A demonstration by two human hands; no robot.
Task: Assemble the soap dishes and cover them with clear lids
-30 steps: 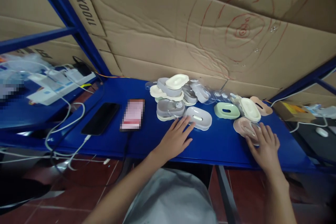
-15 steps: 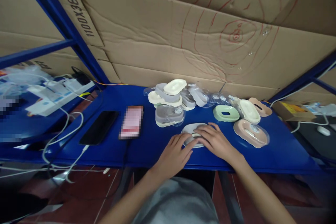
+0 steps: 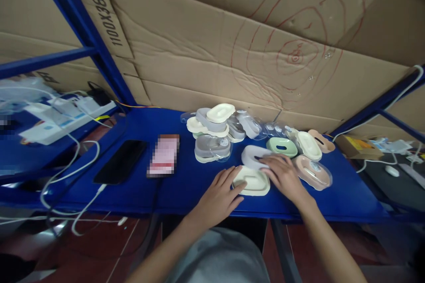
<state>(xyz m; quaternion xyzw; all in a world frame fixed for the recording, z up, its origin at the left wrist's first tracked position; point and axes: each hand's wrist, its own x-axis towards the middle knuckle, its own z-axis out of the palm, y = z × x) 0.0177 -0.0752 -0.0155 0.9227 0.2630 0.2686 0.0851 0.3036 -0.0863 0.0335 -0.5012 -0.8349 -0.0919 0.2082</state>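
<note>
A cream oval dish (image 3: 257, 181), looking like a soap dish base, lies near the table's front edge with a raised ridge in its middle. My left hand (image 3: 217, 199) rests at its left rim, fingers stretched and apart and the thumb separate. Just behind the dish, a pale grey oval slotted insert (image 3: 252, 155) is tilted up off it. My right hand (image 3: 285, 177) grips this insert by its right side, fingertips near the slot; the thumb's contact is partly hidden. Right of that hand lies a pink dish with a clear cover (image 3: 312, 171).
Behind stand a green slotted dish (image 3: 281, 147), a cream dish (image 3: 309, 145) and a stacked pile of grey and cream dishes (image 3: 212, 119). Two phones lie to the left, one black (image 3: 120, 162) with a cable. A cardboard wall (image 3: 186, 40) closes the back.
My right hand has lifted the grey insert off the cream dish and moved it back, uncovering the dish. My left hand stays at the dish's left side. The view has shifted slightly.
</note>
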